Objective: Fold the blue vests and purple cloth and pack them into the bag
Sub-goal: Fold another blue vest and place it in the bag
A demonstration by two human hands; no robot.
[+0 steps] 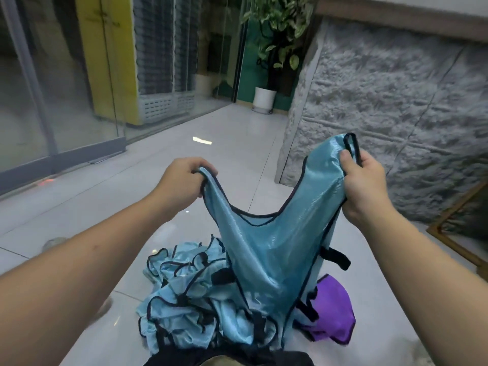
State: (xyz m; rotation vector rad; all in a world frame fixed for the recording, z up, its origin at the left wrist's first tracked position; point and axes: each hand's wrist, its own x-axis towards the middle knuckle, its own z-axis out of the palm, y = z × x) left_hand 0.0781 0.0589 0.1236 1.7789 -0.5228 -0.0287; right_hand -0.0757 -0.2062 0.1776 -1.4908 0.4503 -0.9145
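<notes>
Both hands up: the left hand (184, 178) is clenched on 1 shoulder strap of a blue vest (266, 244), the right hand (363, 180) pinches the other, higher. The vest hangs spread between them over a heap of blue vests (182, 294) on the tiled floor (232, 143), purple cloth (334, 310) just right of the heap.

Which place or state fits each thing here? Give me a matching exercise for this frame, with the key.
Things:
1. held blue vest
2. pile of blue vests
3. purple cloth
4. potted plant

Places or states:
A. heaped on the floor, lower left of centre
B. far corner, in a white pot
C. on the floor, right of the pile
D. lifted by its two shoulder straps

Pairs: 1-D, 2-A, 3-C, 4-B
</notes>
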